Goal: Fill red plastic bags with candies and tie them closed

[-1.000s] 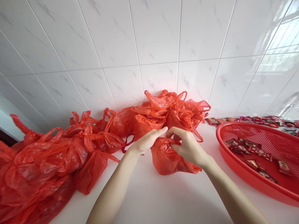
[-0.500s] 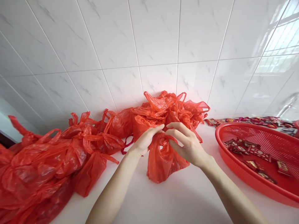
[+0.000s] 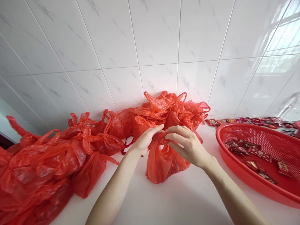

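The left hand (image 3: pixel 145 140) and right hand (image 3: pixel 188 145) pinch the top of a red carrier bag (image 3: pixel 157 167) on the white bench (image 3: pixel 147 203). Heaped red bags (image 3: pixel 44 162) crowd left and behind; a plastic basket (image 3: pixel 246 182) stands right. Glossy, grey-veined wall tiles (image 3: pixel 156 31) bear a barred-window reflection (image 3: pixel 284 36).

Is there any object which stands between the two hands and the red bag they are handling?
Nothing visible does: the left hand and the right hand are both at the top of the red bag.

White countertop (image 3: pixel 150 203) carries red bags (image 3: pixel 53 159) and a basket (image 3: pixel 241 176).
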Demonstrator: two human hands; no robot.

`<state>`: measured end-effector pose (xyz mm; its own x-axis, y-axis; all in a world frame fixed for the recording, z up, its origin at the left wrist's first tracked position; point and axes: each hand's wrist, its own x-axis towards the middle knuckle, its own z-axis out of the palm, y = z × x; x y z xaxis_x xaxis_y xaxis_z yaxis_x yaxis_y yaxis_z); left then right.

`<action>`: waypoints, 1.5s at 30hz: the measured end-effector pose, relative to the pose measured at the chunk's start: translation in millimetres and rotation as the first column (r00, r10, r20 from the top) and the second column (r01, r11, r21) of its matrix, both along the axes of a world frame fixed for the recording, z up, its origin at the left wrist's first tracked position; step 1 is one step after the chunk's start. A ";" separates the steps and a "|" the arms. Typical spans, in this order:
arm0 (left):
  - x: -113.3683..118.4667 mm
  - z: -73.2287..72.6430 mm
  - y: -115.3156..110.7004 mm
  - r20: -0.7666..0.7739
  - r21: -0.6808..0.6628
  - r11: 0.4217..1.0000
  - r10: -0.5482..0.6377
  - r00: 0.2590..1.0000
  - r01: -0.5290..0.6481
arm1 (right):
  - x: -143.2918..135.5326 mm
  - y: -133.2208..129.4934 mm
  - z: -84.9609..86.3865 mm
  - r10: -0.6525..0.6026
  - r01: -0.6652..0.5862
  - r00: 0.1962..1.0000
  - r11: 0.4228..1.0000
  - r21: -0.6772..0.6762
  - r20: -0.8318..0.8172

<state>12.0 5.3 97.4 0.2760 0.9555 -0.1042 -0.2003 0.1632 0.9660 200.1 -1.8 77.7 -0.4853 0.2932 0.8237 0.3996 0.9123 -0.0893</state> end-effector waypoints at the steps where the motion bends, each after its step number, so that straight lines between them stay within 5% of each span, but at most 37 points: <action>1: -1.4 0.4 0.3 -0.064 0.072 0.997 -0.025 0.998 0.029 | 1.6 0.1 1.0 0.030 -0.031 0.999 0.999 -0.041 -0.025; 3: -5.4 0.6 2.8 -0.229 0.276 0.958 -0.011 0.973 0.076 | 7.1 -0.2 5.3 0.097 -0.109 0.992 0.984 -0.143 -0.084; 7: -18.3 -5.8 18.8 -0.420 0.573 0.818 0.245 0.874 0.046 | 27.7 -2.7 22.3 0.228 -0.234 0.972 0.899 -0.370 -0.059; 12: -34.3 -26.7 46.4 -0.523 0.568 0.810 0.218 0.824 0.146 | 55.3 -8.5 40.7 0.432 -0.268 0.890 0.754 -0.600 0.145; 18: -37.7 -47.2 63.3 -0.535 0.581 0.801 0.246 0.808 0.141 | 69.6 -10.8 45.3 0.564 -0.311 0.812 0.639 -0.704 0.153; 20: -37.2 -48.7 64.9 -0.530 0.589 0.799 0.268 0.805 0.121 | 70.3 -8.9 44.6 0.529 -0.290 0.842 0.608 -0.739 0.104; 23: -34.9 -40.7 58.8 -0.469 0.629 0.775 0.314 0.826 0.063 | 65.6 -4.4 41.8 0.317 -0.305 0.937 0.532 -0.790 -0.148; 25: -30.2 -28.8 46.5 -0.362 0.686 0.728 0.324 0.874 0.014 | 57.4 -1.8 38.9 0.173 -0.394 0.918 0.492 -0.776 -0.357; 29: -8.9 -4.3 8.5 -0.261 0.803 0.595 0.286 0.922 0.043 | 31.8 -2.9 31.5 0.101 -0.519 0.820 0.547 -0.657 -0.564; 32: 10.0 1.1 -12.9 -0.370 0.768 0.626 0.263 0.891 0.135 | 15.2 -7.7 26.2 0.131 -0.505 0.818 0.629 -0.591 -0.560; 36: 19.0 -4.2 -18.2 -0.329 0.730 0.682 0.288 0.899 0.048 | 10.2 -6.1 20.3 0.107 -0.505 0.796 0.661 -0.555 -0.596; 38: 17.4 -5.4 -17.4 -0.298 0.735 0.678 0.306 0.904 0.013 | 12.3 0.6 16.4 0.130 -0.536 0.793 0.614 -0.580 -0.595; 42: 14.7 -2.1 -20.1 -0.252 0.762 0.647 0.318 0.914 -0.015 | 8.4 16.2 0.3 0.344 -0.541 0.837 0.408 -0.735 -0.425; 45: 13.2 1.9 -21.4 -0.209 0.783 0.620 0.343 0.916 -0.054 | -7.4 20.7 -19.7 0.432 -0.485 0.843 0.350 -0.801 -0.321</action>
